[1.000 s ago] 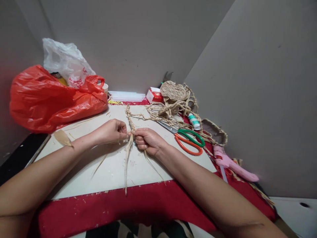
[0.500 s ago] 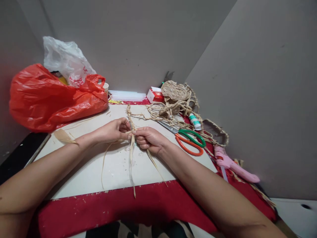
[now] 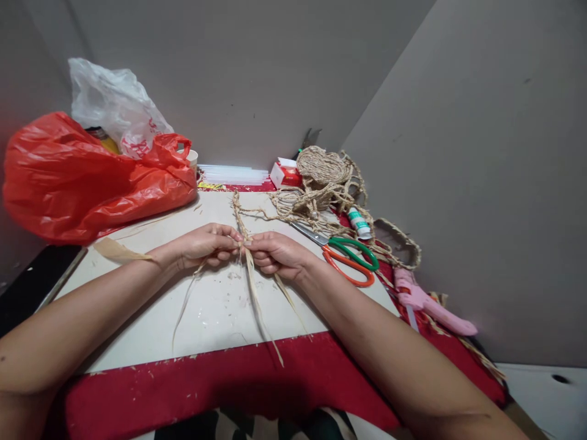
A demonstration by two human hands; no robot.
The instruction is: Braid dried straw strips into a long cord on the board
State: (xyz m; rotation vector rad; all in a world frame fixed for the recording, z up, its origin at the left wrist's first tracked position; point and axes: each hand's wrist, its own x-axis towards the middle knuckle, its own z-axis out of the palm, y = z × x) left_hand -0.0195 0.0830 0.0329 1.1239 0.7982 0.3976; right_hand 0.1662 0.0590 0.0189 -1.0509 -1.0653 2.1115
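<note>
A thin straw-coloured braid (image 3: 237, 211) runs from the far part of the white board down to my fingers. My left hand (image 3: 208, 244) is closed, its thumb and forefinger pinching a strand where the braiding ends. Touching it from the other side, my right hand (image 3: 277, 253) also pinches a strand, fingers curled. Between the hands a loose middle strand (image 3: 257, 299) hangs toward the front edge. One more strand (image 3: 183, 311) trails below my left hand, and another (image 3: 291, 302) below my right. The exact crossing is covered by my fingertips.
Scissors (image 3: 351, 260) with green and orange handles lie right of my hands, near coiled braided rope (image 3: 323, 168), a small bottle (image 3: 359, 223) and a pink glue gun (image 3: 424, 302). A red plastic bag (image 3: 92, 183) and a dark phone-like slab (image 3: 39, 278) stand left. Clear sticks (image 3: 233, 174) lie behind.
My left fingers have closed into a pinch against the right fingertips. The middle strand's loose end has swung right, and the left strand's end has shifted left.
</note>
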